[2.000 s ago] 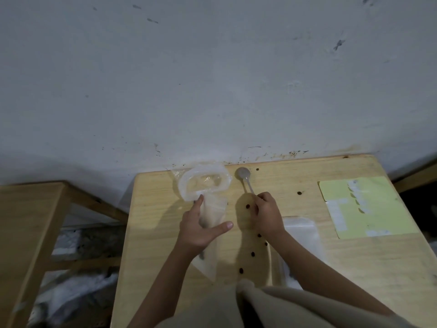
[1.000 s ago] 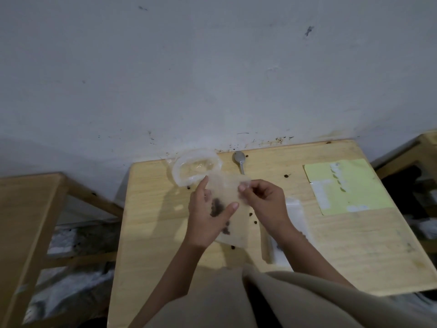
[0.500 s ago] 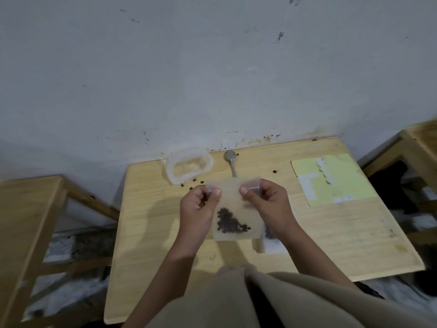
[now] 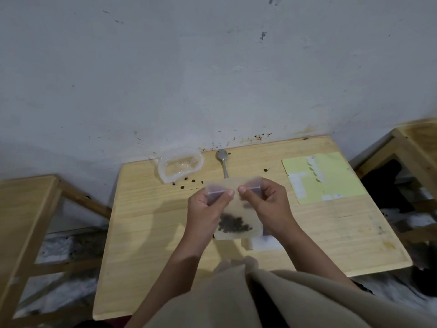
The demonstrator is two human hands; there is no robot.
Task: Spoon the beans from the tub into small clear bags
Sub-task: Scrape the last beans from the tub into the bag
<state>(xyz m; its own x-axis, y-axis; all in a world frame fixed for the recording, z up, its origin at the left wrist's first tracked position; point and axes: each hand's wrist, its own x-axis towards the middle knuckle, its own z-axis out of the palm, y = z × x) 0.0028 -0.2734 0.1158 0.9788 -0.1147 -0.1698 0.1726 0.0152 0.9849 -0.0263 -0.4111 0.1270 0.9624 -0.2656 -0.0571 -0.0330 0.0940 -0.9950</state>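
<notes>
Bag raised off table; left hand, right hand pinch top edge.

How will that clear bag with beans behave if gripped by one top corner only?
Likely floppy: the clear bag is thin film, held up at its top edge by both the left hand and the right hand. Probably bottom-heavy, since the beans pool low, so it would swing or tilt. Its mouth looks unsealed; tilting could spill beans.

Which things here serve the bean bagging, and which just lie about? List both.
Job: clear bag with beans, pinched by left hand and right hand; tub; spoon.
Lying about: yellow sheet; spilled beans; white packet.
</notes>
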